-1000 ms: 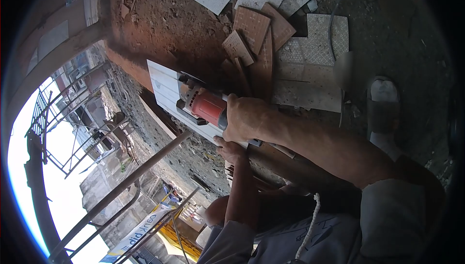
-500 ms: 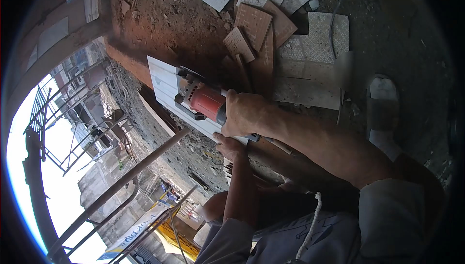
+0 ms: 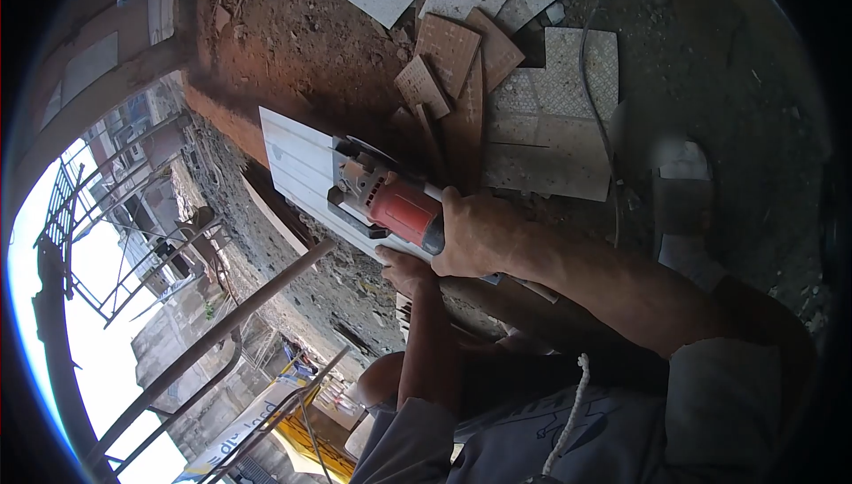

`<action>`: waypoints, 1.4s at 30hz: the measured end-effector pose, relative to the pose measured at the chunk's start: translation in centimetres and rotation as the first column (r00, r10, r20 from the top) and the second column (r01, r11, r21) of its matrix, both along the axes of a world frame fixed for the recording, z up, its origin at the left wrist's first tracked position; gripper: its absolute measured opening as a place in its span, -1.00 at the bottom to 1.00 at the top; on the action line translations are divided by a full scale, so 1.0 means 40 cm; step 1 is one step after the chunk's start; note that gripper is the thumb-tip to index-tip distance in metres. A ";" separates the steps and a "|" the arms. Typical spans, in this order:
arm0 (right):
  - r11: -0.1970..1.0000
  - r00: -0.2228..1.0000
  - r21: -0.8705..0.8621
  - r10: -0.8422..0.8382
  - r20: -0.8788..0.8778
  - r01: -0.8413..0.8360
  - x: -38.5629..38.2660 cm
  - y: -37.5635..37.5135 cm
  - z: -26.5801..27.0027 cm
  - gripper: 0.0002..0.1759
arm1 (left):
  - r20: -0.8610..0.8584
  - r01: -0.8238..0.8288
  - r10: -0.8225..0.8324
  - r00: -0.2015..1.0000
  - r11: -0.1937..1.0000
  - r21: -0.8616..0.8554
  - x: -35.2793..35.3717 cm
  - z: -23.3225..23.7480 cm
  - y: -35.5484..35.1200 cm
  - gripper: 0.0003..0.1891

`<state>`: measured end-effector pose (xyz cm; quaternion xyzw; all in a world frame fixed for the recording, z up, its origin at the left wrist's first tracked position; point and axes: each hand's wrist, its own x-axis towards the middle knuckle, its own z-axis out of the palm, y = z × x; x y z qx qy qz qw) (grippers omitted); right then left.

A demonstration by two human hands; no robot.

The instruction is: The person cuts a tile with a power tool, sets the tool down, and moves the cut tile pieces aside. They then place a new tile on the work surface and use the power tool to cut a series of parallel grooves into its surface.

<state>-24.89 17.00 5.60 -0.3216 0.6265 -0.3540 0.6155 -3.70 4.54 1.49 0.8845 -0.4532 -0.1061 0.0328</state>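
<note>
The red power tool (image 3: 404,211) is seen near the centre of the frame, lying over the pale panel (image 3: 297,160), with its rear end enclosed by the right hand (image 3: 484,234). From that grip the tool's head is pointed toward the upper left of the frame, and its long axis is laid roughly along that of the panel, which is slanted from the upper left down toward the lower right. The tool's body is held in curled fingers, though their tips are largely hidden. The far end of the panel is left uncovered beyond the tool's head, well apart from both hands. The panel's lower edge, nearer the lower left of the frame, is touched by the left hand (image 3: 410,273), just below and to the left of the right hand; whether the edge is pinched or only pressed by its fingers cannot be told. The black looped bar (image 3: 344,209) is set on that same side of the tool, while the dark disc-like part (image 3: 371,149) is carried on the opposite side, toward the brown tile pieces (image 3: 448,49) in the upper middle. By the disc-like part the panel's upper edge is partly hidden.
</note>
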 end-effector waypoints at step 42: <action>0.998 0.999 0.043 0.040 -0.001 -0.040 0.012 0.132 0.007 -0.26 | -0.116 0.024 -0.020 0.993 0.999 0.033 0.092 -0.042 -0.044 -0.23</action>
